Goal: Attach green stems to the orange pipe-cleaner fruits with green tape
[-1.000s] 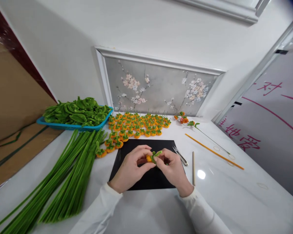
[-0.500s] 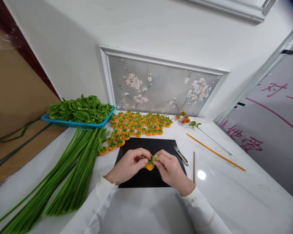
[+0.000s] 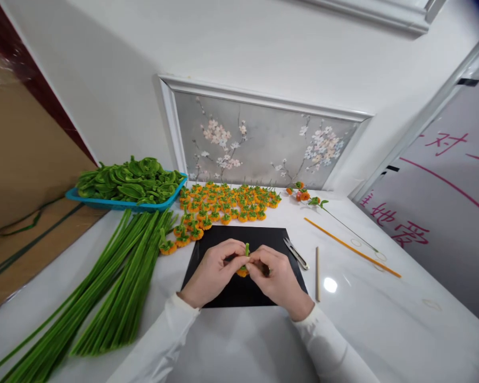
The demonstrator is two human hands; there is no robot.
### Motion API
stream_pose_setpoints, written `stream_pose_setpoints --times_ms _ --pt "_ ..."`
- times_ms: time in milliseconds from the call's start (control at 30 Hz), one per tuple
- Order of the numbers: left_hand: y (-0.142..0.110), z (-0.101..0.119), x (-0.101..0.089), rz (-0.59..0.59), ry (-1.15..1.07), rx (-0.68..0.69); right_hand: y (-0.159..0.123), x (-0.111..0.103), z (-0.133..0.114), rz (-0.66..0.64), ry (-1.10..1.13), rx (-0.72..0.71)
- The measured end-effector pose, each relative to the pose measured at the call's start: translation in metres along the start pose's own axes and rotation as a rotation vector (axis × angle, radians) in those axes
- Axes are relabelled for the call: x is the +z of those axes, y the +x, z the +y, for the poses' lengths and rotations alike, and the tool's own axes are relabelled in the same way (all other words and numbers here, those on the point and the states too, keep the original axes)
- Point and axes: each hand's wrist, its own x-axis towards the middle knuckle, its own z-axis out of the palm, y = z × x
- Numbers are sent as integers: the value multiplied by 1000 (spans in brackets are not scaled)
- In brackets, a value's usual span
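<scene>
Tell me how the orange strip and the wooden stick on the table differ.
Colour: the orange strip is bright orange, while the wooden stick is pale tan.
Length: the orange strip looks clearly longer than the wooden stick.
Pose: the orange strip lies slantwise, its near end off to the right; the wooden stick points almost straight toward the person.
Shared: both are slim, nearly straight, and lie on the white table right of the black mat.

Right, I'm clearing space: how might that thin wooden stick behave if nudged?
The wooden stick looks round, so it may roll across the smooth, glossy table. Being thin, it is probably light, and its straightness suggests it is stiff.
</scene>
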Motion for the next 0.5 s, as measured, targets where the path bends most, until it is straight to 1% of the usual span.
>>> stream_pose_setpoints --times_ms 167,300,400,500 --pt "-1 2 0 -38 2 44 2 0 3 -30 113 154" --pt "0 0 -3 -78 -32 22 3 0 2 -50 173 194" --pt "0 -1 -3 -69 -108 -83 3 0 1 -44 189 177" --pt "-1 0 -1 -32 -290 -247 2 1 3 32 202 173"
